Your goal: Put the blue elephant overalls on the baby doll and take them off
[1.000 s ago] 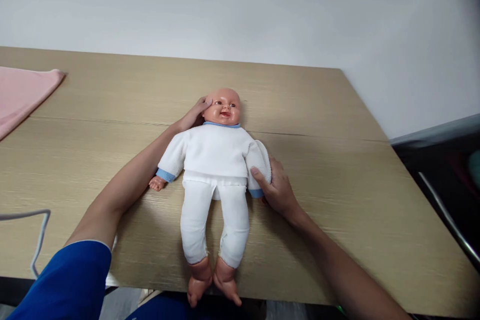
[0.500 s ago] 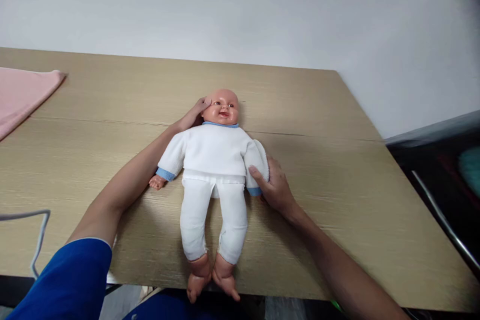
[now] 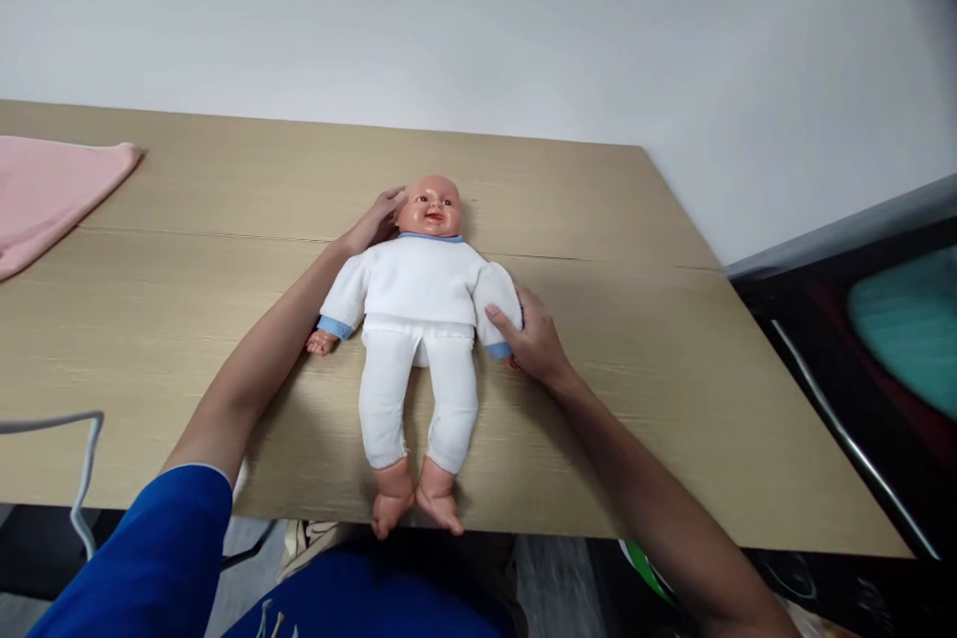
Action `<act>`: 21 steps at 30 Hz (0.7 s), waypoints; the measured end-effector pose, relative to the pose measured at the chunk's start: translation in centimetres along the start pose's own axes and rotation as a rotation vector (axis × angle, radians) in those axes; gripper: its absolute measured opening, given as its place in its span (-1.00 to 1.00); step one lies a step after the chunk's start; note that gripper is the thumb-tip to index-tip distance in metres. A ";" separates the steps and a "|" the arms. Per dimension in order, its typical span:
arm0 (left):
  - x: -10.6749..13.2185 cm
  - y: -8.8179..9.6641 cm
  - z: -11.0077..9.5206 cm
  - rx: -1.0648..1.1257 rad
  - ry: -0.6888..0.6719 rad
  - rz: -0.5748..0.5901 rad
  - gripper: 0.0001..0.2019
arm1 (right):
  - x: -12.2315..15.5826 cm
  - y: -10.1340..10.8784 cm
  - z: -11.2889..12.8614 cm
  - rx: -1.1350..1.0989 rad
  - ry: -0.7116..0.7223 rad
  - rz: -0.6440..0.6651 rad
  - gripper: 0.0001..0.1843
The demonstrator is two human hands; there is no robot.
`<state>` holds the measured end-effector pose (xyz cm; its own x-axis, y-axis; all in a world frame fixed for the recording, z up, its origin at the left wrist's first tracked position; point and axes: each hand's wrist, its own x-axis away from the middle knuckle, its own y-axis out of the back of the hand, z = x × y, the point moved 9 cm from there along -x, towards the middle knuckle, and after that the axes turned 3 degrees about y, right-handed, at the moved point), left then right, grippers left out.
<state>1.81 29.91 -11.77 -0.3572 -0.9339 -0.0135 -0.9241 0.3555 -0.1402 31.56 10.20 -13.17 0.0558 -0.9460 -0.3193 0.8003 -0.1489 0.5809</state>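
Note:
A baby doll (image 3: 419,319) in a white top and white trousers with blue cuffs lies on its back on the wooden table (image 3: 635,339), feet over the near edge. My left hand (image 3: 374,219) cups the side of the doll's head, fingers curled against it. My right hand (image 3: 532,339) is closed round the doll's sleeved arm, thumb on top of the white sleeve.
A pink cloth (image 3: 45,194) lies at the table's far left. A white wire hanger (image 3: 79,459) pokes in at the left near edge. A dark bin with a teal thing (image 3: 908,319) stands to the right of the table. A white wall runs behind.
The view has shifted, so the doll sits slightly higher and further left in the picture. Both hands keep the same hold on head and sleeve.

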 end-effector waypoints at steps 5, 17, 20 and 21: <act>4.0 3.4 -3.2 -0.363 -0.034 -0.254 -0.63 | -1.2 1.0 -1.2 -0.014 0.019 -0.026 -0.08; 23.0 -15.1 -11.2 -0.634 -0.440 0.042 -0.70 | 2.5 5.3 5.8 0.091 0.144 -0.278 -0.34; 30.6 -21.8 -9.9 -0.610 -0.585 0.321 -0.80 | 9.5 8.0 10.1 0.071 0.323 -0.367 -0.54; 33.4 -23.5 -8.8 -0.614 -0.649 0.412 -0.83 | 12.8 8.9 10.8 0.101 0.392 -0.433 -0.62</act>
<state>10.39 -9.25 -0.20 -0.6929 -0.5072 -0.5125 -0.7197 0.4440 0.5337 32.98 -6.34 -4.02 -0.0315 -0.6187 -0.7850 0.7394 -0.5429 0.3982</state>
